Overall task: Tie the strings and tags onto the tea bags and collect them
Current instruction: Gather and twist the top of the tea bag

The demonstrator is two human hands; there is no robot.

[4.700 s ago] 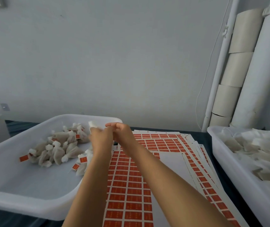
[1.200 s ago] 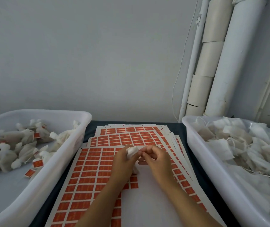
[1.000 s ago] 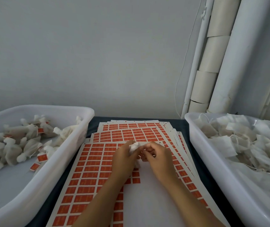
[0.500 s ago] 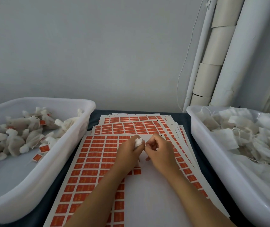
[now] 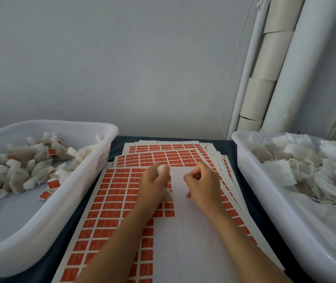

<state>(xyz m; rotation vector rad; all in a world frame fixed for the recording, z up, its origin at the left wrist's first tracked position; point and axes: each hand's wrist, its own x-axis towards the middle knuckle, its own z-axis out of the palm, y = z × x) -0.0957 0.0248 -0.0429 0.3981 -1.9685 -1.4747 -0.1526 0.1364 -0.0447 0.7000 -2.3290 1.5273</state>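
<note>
My left hand (image 5: 155, 183) is closed around a white tea bag (image 5: 161, 168), whose gathered top pokes out above my fingers and whose bottom shows below my palm. My right hand (image 5: 200, 183) is a short way to the right, fingers pinched on a thin string (image 5: 178, 172) that runs taut back to the bag. Both hands hover over stacked sheets of orange tag stickers (image 5: 120, 193). The white tub on the left (image 5: 93, 166) holds tied tea bags with orange tags (image 5: 30, 164). The white tub on the right (image 5: 250, 180) holds loose flat tea bags with strings (image 5: 297, 166).
The dark tabletop (image 5: 227, 146) shows between the tubs and the sheets. Behind the right tub, large paper rolls (image 5: 265, 68) and a white pipe (image 5: 248, 64) lean against the grey wall. A thin cable (image 5: 229, 82) hangs down the wall.
My hands were close together at the bag; now my right hand has drawn away to the right, stretching the string taut. Several seconds earlier both hands were over the left tub.
</note>
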